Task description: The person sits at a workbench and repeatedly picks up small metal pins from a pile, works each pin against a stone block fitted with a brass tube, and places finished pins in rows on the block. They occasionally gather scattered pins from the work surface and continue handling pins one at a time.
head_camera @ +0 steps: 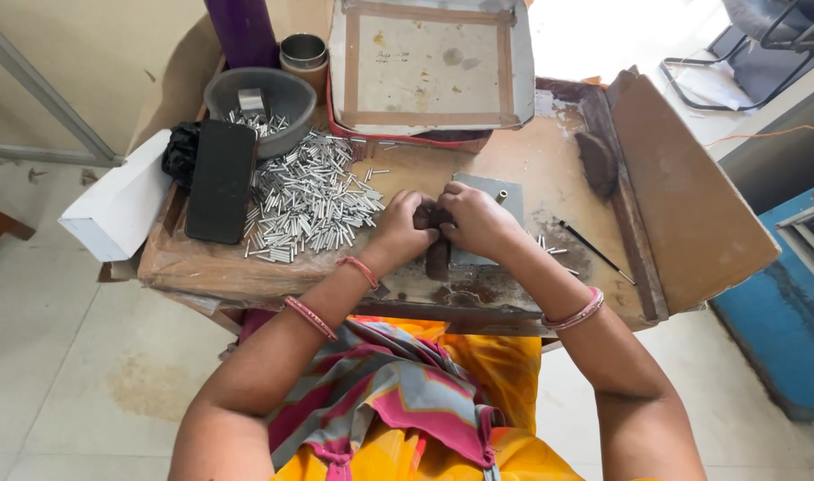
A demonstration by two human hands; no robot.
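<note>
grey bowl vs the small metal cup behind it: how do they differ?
The grey bowl is wide, shallow and dull dark grey; the metal cup is narrow, taller-walled and shiny. The bowl holds small metal tubes and a block; the cup's contents cannot be seen. Both are round, open-topped and stand upright at the board's far left.

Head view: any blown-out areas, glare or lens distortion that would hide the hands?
Head view: floor beyond the table's far edge is overexposed to white; wide-angle bending shows at the frame edges; left hand and right hand are evenly lit and sharp; the pile of small metal tubes glints without washing out.
</note>
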